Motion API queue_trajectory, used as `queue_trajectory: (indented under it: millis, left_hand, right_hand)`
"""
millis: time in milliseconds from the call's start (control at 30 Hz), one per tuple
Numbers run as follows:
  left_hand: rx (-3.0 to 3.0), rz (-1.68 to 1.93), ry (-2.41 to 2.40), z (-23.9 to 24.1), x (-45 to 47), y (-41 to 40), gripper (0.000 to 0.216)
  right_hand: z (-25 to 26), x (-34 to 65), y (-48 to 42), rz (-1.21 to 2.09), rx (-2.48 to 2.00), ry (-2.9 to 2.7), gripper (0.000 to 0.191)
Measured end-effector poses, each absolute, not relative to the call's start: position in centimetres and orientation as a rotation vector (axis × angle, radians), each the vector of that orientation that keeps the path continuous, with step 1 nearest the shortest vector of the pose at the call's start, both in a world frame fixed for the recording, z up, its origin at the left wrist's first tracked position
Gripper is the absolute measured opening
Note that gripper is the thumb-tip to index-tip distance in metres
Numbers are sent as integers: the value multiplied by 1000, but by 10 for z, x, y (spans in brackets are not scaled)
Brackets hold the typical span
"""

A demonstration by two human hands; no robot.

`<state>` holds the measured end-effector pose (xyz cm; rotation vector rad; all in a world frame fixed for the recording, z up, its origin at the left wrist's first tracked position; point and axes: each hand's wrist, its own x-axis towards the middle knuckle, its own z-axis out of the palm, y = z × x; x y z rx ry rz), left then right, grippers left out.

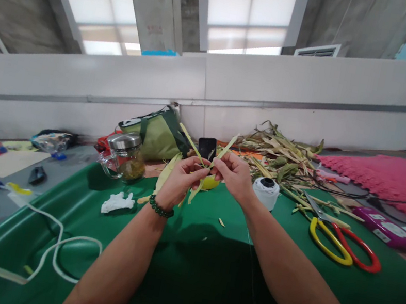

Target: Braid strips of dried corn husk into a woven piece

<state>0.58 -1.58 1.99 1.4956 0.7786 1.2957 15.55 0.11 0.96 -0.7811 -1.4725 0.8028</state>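
Note:
Both hands are raised over the green mat [185, 253]. My left hand [182, 175], with a dark bead bracelet on the wrist, pinches thin pale-yellow leaf strips [222, 150]. My right hand [233, 174] is closed on the same strips from the right. The strips cross between my fingers, with ends sticking up and others hanging down. A yellow-green object [210, 182] lies just behind my hands, partly hidden.
A white thread spool [265, 191] stands to the right of my hands. Yellow and red scissors [340, 242] lie farther right. A heap of dried leaves [284, 156], a black phone [207, 147], a green bag [156, 136], a glass jar [123, 156], crumpled tissue [117, 202], a white cord [52, 251].

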Motion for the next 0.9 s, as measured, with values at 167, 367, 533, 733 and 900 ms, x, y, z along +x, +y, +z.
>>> queue_trajectory:
  millis: [167, 367, 533, 733, 900]
  left_hand:
    - [1453, 1314, 732, 21, 2, -15, 42]
    - [1386, 1159, 614, 25, 0, -18, 41]
    - [1445, 1147, 612, 27, -1, -22, 48]
    - [1570, 1236, 779, 25, -1, -17, 32]
    - [1759, 1266, 905, 23, -2, -13, 28]
  right_hand:
    - [11, 156, -1, 788, -773, -1481, 37]
    - [12, 155, -4, 811, -734, -1460, 34]
    - [13, 156, -3, 889, -710, -1475, 30]
    - [14, 156, -4, 876, -689, -1464, 31]
    - [11, 152, -6, 798, -709, -1432, 33]
